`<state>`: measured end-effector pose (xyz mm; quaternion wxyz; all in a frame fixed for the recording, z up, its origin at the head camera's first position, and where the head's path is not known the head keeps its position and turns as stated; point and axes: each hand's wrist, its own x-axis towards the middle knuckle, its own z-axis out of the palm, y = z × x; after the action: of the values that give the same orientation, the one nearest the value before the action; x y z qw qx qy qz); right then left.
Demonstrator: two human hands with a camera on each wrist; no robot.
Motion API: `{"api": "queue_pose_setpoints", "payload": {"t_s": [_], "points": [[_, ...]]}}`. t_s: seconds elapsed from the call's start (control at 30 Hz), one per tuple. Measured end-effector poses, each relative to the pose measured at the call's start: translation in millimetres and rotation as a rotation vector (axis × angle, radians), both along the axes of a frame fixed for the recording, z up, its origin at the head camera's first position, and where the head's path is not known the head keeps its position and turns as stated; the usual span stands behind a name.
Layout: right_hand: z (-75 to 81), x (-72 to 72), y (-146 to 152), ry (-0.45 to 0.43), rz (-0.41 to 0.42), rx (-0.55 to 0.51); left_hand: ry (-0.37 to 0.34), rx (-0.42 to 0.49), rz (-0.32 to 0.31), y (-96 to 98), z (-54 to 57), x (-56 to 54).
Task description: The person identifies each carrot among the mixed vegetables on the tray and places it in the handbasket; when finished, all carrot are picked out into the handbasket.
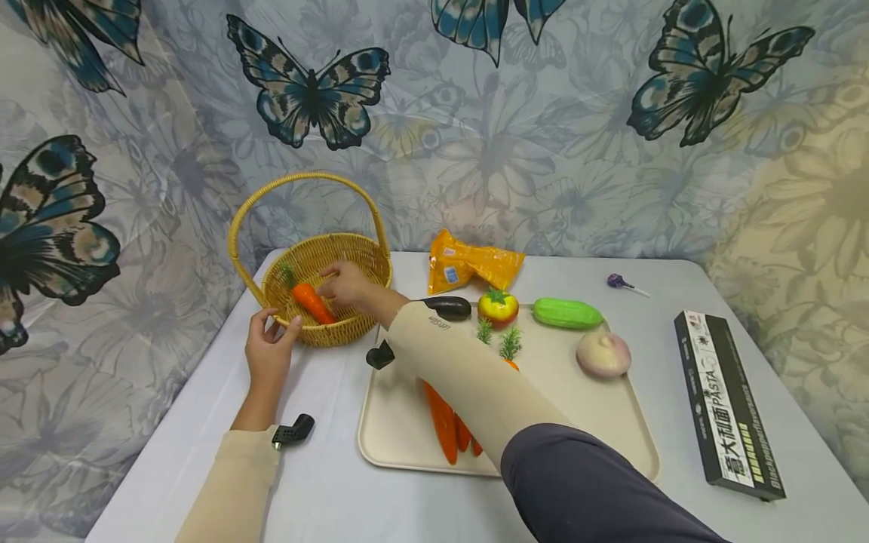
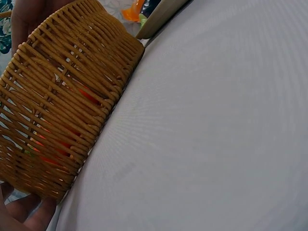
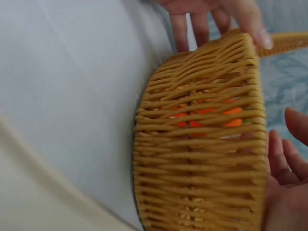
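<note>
A wicker basket (image 1: 346, 329) with a tall arched handle stands at the table's left back. My left hand (image 1: 268, 351) grips its front-left rim, and in the right wrist view the thumb lies over the rim with the fingers down the outer wall. Inside the basket lies an orange carrot (image 1: 312, 303) with a green top; bits of orange show through the weave in both wrist views. My right hand (image 1: 349, 286) reaches over the rim into the basket, just right of the carrot. Its fingers (image 3: 279, 154) are loosely bent, with the thumb apart and nothing held.
Under my right forearm, a beige tray (image 1: 387, 445) bears several carrots (image 1: 441, 422), an eggplant (image 1: 448, 307), a tomato (image 1: 498, 308), a cucumber (image 1: 566, 313) and an onion (image 1: 603, 355). Behind it lies an orange packet (image 1: 468, 262). A lollipop (image 1: 618, 282) and a pasta box (image 1: 729, 403) are at right.
</note>
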<state>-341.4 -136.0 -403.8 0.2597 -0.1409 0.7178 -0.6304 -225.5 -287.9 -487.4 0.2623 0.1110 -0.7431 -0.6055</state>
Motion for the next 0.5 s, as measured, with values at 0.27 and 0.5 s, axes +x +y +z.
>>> {"api": "queue_pose_setpoints", "payload": {"t_s": [0.27, 0.5], "points": [[20.2, 14.3, 45, 0.076, 0.077, -0.020, -0.002, -0.026, 0.015, -1.5, 0.8, -1.4], [18.2, 26.6, 102, 0.113, 0.083, -0.048, -0.024, -0.014, 0.012, -1.8, 0.8, -1.3]]}}
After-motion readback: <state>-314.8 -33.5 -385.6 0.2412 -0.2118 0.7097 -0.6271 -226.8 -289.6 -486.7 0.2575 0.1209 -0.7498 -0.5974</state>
